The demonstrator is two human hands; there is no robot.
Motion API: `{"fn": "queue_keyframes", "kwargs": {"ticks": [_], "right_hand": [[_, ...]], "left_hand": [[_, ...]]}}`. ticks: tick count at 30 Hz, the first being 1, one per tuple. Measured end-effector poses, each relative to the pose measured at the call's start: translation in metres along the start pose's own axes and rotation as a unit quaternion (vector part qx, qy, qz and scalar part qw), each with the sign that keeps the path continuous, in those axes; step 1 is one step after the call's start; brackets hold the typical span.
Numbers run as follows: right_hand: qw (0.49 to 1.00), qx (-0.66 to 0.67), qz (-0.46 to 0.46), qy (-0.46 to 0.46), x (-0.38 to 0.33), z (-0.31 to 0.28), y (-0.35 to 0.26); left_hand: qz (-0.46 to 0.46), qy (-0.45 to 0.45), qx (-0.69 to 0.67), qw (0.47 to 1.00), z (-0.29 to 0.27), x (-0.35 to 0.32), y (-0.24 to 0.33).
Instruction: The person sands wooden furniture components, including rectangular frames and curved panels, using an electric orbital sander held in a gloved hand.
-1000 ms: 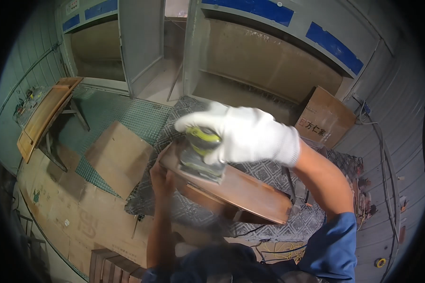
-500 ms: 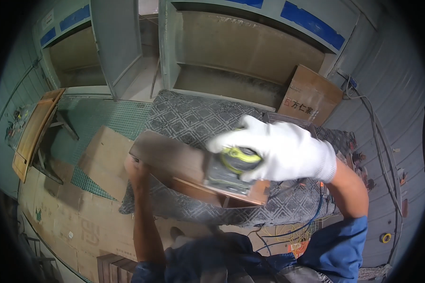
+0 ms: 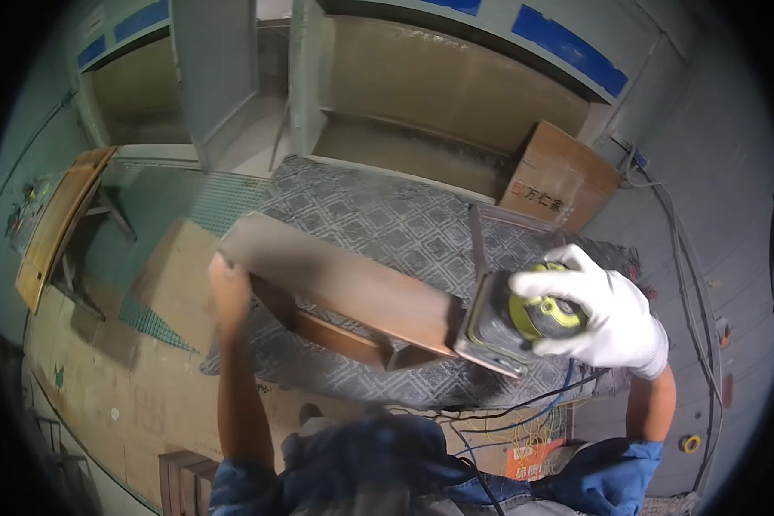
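Observation:
My bare left hand (image 3: 230, 279), slightly blurred, grips the left end of a long brown wooden box frame (image 3: 344, 275), which looks like a drawer. Its broad flat side faces up, and its open inside shows along the near edge. In a white knitted glove, my right hand (image 3: 615, 314) is wrapped round the yellow-green and black top of a power sander (image 3: 494, 318). The sander's square pad is tilted at the right end of the frame, mostly past the end. Whether the pad touches the wood I cannot tell. A grey patterned cloth (image 3: 361, 206) covers the bench underneath.
Beyond the bench stand a grey booth recess (image 3: 456, 77) and a leaning cardboard sheet (image 3: 559, 176). Another wooden frame (image 3: 525, 217) lies at the cloth's far right. Hoses and cords (image 3: 525, 421) run near my body. A wooden panel (image 3: 60, 224) rests on trestles at left.
The sander has moved right, from on top of the wood to its right end, and tilted. My left hand and the frame's left end have shifted slightly left and away.

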State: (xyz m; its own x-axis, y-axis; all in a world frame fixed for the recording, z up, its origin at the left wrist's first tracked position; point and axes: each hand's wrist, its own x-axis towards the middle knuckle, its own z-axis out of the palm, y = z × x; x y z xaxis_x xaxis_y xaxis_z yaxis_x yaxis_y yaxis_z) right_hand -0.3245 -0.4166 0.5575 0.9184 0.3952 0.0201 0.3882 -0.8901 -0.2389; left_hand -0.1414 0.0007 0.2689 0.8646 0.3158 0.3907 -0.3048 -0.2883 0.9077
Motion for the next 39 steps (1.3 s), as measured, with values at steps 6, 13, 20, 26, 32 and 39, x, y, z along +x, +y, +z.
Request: {"fn": "queue_keyframes", "kwargs": {"ticks": [6, 13, 20, 26, 32, 39], "right_hand": [[0.987, -0.007, -0.159, 0.000, 0.131, 0.043, -0.028], [0.966, -0.005, -0.259, 0.003, 0.247, 0.055, -0.099], [0.965, -0.025, -0.260, 0.024, 0.104, 0.039, -0.012], [0.996, -0.060, -0.009, -0.068, -0.001, 0.006, 0.005], [0.993, -0.063, 0.094, 0.014, -0.076, 0.040, 0.068], [0.930, 0.085, 0.282, 0.220, -0.135, 0.134, 0.129]], "left_hand": [[-0.035, -0.065, -0.043, 0.996, 0.013, 0.000, -0.012], [0.021, 0.007, -0.196, 0.980, 0.032, 0.001, 0.018], [-0.041, -0.016, 0.050, 0.998, 0.008, 0.014, -0.032], [0.008, -0.008, 0.032, 0.999, 0.010, 0.015, -0.007], [0.133, 0.157, 0.162, 0.965, 0.050, -0.052, -0.002], [0.116, -0.393, -0.012, 0.912, 0.143, -0.227, 0.080]]}}
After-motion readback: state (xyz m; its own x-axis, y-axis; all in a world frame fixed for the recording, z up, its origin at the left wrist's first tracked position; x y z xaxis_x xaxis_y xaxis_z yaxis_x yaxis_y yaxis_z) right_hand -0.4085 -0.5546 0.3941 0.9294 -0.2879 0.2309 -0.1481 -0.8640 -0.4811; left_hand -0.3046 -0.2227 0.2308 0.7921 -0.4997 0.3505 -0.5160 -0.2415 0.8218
